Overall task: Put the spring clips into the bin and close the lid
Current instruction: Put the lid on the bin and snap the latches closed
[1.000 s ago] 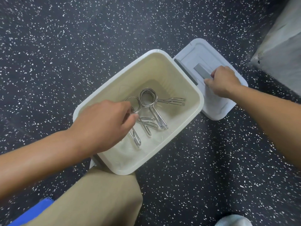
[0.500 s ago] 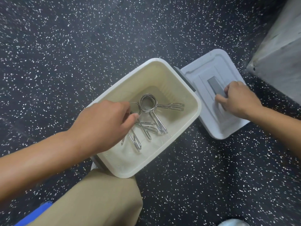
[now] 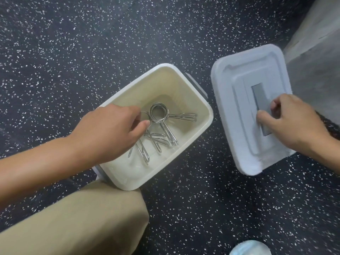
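Note:
An open cream bin [image 3: 185, 78] stands on the black speckled floor. Several chrome spring clips [image 3: 160, 115] lie crossed on its bottom. My left hand [image 3: 110, 129] reaches into the bin from the left, its fingers and thumb pinched on the ring of one clip; that clip's handles stick out below the hand. The white lid [image 3: 233, 100] lies to the right of the bin, apart from it, top side up. My right hand [image 3: 294, 124] is closed around the lid's grey handle [image 3: 257, 94].
A grey concrete block [image 3: 316, 52] stands close behind the lid at the upper right. My khaki trouser leg [image 3: 82, 218] touches the bin's near corner. A pale rounded object [image 3: 250, 248] shows at the bottom edge.
The lid has slid and turned away from the bin's right side, with my right hand on its handle. My left hand has stayed in the bin on the clip.

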### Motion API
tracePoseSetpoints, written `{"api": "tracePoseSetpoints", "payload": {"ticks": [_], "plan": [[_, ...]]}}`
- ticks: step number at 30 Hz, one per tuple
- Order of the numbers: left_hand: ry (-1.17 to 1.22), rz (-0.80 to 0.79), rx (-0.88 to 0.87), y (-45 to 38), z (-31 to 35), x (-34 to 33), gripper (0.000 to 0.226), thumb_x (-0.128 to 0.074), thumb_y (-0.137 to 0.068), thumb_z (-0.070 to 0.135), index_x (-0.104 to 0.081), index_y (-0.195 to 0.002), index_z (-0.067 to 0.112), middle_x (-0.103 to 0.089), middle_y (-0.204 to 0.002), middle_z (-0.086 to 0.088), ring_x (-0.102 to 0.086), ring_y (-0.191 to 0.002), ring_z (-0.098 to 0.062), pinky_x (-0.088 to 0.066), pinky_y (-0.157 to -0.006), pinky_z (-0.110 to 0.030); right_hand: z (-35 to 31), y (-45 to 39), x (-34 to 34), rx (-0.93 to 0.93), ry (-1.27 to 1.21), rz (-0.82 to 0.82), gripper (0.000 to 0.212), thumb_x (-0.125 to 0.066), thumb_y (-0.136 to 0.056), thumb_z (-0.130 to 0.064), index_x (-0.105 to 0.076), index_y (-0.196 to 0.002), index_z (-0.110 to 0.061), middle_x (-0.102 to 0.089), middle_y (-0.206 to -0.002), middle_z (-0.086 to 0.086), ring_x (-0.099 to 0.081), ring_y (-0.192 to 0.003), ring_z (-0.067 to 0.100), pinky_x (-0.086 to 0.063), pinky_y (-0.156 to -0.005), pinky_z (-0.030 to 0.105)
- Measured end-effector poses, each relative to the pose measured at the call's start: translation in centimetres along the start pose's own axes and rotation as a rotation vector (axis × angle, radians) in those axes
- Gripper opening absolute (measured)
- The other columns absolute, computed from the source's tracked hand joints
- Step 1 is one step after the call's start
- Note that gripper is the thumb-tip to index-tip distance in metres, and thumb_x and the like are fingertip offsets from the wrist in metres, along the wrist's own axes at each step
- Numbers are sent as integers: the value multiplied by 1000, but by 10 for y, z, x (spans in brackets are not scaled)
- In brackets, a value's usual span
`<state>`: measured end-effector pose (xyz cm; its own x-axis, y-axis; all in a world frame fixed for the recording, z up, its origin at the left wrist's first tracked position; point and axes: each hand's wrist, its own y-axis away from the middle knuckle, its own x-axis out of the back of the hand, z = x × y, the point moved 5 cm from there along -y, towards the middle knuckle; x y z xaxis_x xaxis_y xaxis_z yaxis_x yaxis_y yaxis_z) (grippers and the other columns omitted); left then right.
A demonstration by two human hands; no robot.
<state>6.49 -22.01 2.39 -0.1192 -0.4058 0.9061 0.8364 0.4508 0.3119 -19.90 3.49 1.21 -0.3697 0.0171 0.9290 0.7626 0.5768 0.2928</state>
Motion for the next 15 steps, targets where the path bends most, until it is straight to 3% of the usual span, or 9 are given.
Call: {"api": "tracePoseSetpoints", "payload": {"ticks": [3,7,11,15], "plan": [[15,19,-15,1,5,2,39,-39,-96,55,-46,-71,26,-54,-62,6,-55,-61,-22,-36,-52,-33,-33,6,1,88,-7,-13,27,-60,-83,-45,-48,-80,-20,-51,-82,-5,-50,-69,12,-37,-62,39],[14,56,-25,0,9,9,38,-39,-97,49,-49,-72,23,-53,-61,3,-55,-61,-27,-37,-52,-33,-85,15,5,233,59,-40,29,-56,-82,-48,-48,-79,-20,-52,-81,-2,-52,-72,24,-38,-65,40],[21,141,2,-1,6,19,36,-38,-94,34,-42,-63,15,-47,-53,-5,-50,-55,-36,-40,-51,-36,-126,20,7,365,143,-34,35,-46,-83,-52,-49,-78,-18,-53,-79,0,-53,-70,26,-39,-70,40],[131,204,30,-4,-2,37,37,-38,-88,31,-41,-58,10,-49,-50,-11,-49,-55,-38,-42,-51,-38,-155,24,1,550,317,-26,36,-44,-84,-53,-49,-81,-17,-51,-81,1,-50,-72,27,-42,-77,42]]}}
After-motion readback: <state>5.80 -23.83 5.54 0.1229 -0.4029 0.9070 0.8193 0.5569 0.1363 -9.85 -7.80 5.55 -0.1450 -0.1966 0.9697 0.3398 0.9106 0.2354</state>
